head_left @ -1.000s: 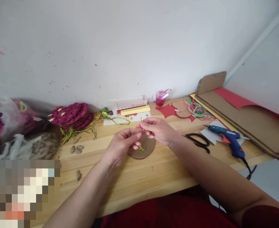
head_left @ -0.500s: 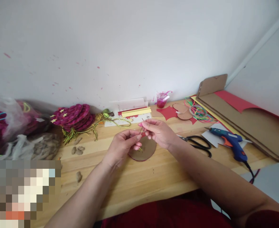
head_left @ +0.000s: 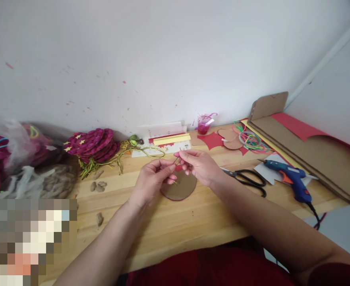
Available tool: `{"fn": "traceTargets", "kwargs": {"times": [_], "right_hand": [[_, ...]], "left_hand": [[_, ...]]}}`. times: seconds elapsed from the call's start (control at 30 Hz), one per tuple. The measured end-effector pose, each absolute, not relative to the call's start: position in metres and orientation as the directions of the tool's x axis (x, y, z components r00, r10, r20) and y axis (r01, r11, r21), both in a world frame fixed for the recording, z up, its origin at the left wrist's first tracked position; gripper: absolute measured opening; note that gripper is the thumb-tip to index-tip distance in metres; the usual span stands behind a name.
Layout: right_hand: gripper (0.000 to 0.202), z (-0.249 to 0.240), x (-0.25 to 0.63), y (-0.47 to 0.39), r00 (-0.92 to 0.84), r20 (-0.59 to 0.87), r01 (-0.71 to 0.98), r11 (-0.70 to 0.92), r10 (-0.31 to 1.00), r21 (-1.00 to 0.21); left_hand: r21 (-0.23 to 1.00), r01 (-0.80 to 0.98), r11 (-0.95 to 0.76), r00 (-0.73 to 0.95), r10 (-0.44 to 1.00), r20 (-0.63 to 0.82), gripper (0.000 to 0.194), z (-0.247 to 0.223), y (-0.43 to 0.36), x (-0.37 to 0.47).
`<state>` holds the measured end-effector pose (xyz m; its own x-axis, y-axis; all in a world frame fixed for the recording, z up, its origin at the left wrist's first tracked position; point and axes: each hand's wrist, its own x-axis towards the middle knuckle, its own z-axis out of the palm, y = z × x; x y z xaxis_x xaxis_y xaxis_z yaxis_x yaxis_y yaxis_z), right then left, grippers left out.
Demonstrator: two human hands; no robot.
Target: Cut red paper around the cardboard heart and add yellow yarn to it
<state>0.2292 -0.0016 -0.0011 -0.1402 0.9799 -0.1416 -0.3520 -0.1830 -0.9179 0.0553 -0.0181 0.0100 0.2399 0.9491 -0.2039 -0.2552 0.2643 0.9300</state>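
Over the table, my left hand and my right hand are close together, fingertips pinched. Between them runs a thin, dark cord, gripped by both; short ends poke up past my right fingertips. Yellowish-green strands hang below my left fingers. Under both hands lies a round cardboard disc with a dark reddish rim, partly covered by my fingers. A small red patch shows at its far edge; what it is, I cannot tell.
To the right are black-handled scissors, a blue glue gun, coloured cords and cardboard. At the back stands a cup of pink paint. Purple discs with stars, bagged peanuts and loose peanuts lie left.
My left fingertips have drawn slightly away from the right ones, so more cord shows between them. My right hand stays nearly in place. The whole view has shifted slightly.
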Motion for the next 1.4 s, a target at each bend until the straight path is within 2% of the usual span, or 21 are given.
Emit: {"fn": "traceTargets", "kwargs": {"times": [0.1,0.17,0.3,0.43,0.57,0.7,0.8,0.93,1.13,1.23,1.33,1.4], "right_hand": [[0.042,0.002,0.233,-0.001,-0.088,-0.125,-0.149,-0.138,0.988,-0.979],[0.04,0.006,0.235,-0.002,-0.065,-0.066,-0.022,-0.067,0.996,-0.997],[0.035,0.014,0.236,-0.007,-0.085,0.085,0.079,0.092,0.993,-0.993],[0.034,0.017,0.233,-0.011,-0.119,0.123,0.062,0.131,0.985,-0.99],[0.032,0.011,0.23,-0.01,-0.154,0.126,0.031,0.132,0.98,-0.991],[0.036,0.004,0.229,-0.01,-0.22,0.121,0.027,0.13,0.968,-0.991],[0.043,0.001,0.229,-0.009,-0.245,0.088,-0.016,0.087,0.966,-0.996],[0.047,0.002,0.229,-0.009,-0.297,0.023,-0.054,0.007,0.955,-0.999],[0.041,0.003,0.23,-0.008,-0.318,-0.014,-0.12,-0.055,0.948,-0.991],[0.039,0.004,0.231,-0.007,-0.347,-0.047,-0.181,-0.116,0.937,-0.977],[0.033,0.005,0.232,-0.008,-0.386,-0.048,-0.228,-0.146,0.921,-0.963],[0.03,0.007,0.232,-0.008,-0.423,-0.05,-0.243,-0.167,0.905,-0.956]], "left_hand": [[0.943,-0.251,0.22,0.213,0.962,-0.168,0.035,0.011,-0.015,0.054],[0.944,-0.252,0.211,0.195,0.967,-0.164,0.035,0.012,-0.013,0.052],[0.944,-0.241,0.225,0.172,0.967,-0.187,0.036,0.01,-0.009,0.05],[0.949,-0.195,0.246,0.192,0.959,-0.209,0.035,0.01,-0.009,0.049],[0.977,-0.064,0.206,0.239,0.953,-0.185,0.031,0.012,-0.012,0.05],[0.996,0.086,0.005,0.249,0.968,-0.026,0.019,0.01,-0.016,0.052],[0.968,0.197,-0.158,0.206,0.972,0.117,0.013,0.005,-0.017,0.052],[0.924,0.263,-0.279,0.17,0.956,0.24,0.01,0.004,-0.019,0.052],[0.904,0.274,-0.328,0.112,0.944,0.309,0.005,0.007,-0.022,0.053],[0.924,0.227,-0.309,0.086,0.951,0.297,0.006,0.006,-0.023,0.054],[0.944,0.142,-0.297,0.099,0.954,0.285,0.018,0.005,-0.023,0.054],[0.927,0.147,-0.346,0.126,0.936,0.329,0.027,0.006,-0.023,0.053]]}}
